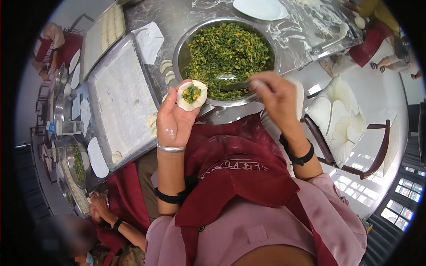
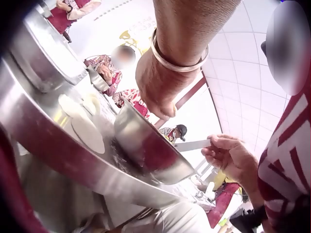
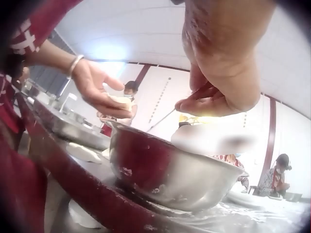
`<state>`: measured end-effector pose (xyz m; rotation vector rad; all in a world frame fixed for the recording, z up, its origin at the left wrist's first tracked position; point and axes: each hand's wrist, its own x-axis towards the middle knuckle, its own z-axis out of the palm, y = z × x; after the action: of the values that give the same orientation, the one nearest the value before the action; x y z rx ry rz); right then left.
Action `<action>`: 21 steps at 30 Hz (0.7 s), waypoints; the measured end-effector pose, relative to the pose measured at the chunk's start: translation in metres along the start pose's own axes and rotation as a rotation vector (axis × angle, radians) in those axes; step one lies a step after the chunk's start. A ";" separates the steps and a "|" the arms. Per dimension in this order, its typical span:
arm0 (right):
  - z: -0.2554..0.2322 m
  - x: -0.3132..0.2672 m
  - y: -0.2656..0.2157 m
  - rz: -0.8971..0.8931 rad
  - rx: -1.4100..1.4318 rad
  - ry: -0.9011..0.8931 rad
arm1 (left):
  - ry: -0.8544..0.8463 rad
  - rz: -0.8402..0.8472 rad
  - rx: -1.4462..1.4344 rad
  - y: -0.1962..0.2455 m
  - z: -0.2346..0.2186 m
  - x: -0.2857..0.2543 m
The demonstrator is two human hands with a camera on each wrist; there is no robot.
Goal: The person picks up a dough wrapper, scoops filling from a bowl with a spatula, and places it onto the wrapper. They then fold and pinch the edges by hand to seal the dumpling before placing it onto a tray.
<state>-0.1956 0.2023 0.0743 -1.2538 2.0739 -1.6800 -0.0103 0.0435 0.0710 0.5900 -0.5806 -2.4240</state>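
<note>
On the fingers of my left hand [image 1: 174,126] lies a round dough wrapper [image 1: 201,100], held at its edge by the thumb. A small mound of green and yellow filling [image 1: 191,94] sits in its middle. My right hand [image 1: 277,95] grips a flat metal spatula [image 2: 193,145] between thumb and fingers. In the head view the spatula's far end reaches into the chopped filling [image 1: 230,51] in a large steel bowl [image 1: 181,55]. The wrapper is beside the bowl's near left rim. Folded dumplings [image 1: 167,71] lie on the table left of the bowl.
A floured metal tray [image 1: 120,102] stands on the left, with dumplings [image 1: 151,120] at its right edge. Behind it is a tray filled with dumplings [image 1: 104,37]. White paper [image 1: 149,42] and a white plate [image 1: 259,9] lie near the bowl. A chair [image 1: 344,124] stands right; another person's hands [image 1: 100,208] are lower left.
</note>
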 end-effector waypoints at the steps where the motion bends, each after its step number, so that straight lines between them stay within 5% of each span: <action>1: 0.009 -0.005 0.009 -0.178 -0.199 -0.043 | -0.003 0.005 0.006 0.000 0.001 0.000; 2: 0.017 -0.008 0.015 -0.355 -0.396 -0.087 | -0.011 -0.006 0.002 -0.001 0.002 0.001; 9: 0.032 -0.014 -0.002 -0.352 -0.296 -0.320 | -0.052 -0.051 0.002 -0.001 0.014 -0.005; 12: 0.022 -0.008 -0.019 -0.364 -0.150 -0.170 | -0.084 -0.078 -0.016 0.000 0.019 -0.009; 21: 0.027 0.005 -0.024 -0.606 -0.111 -0.138 | -0.142 -0.170 0.006 -0.005 0.033 -0.018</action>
<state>-0.1707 0.1800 0.0882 -2.1285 1.8331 -1.6288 -0.0162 0.0672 0.1002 0.4894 -0.6178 -2.6419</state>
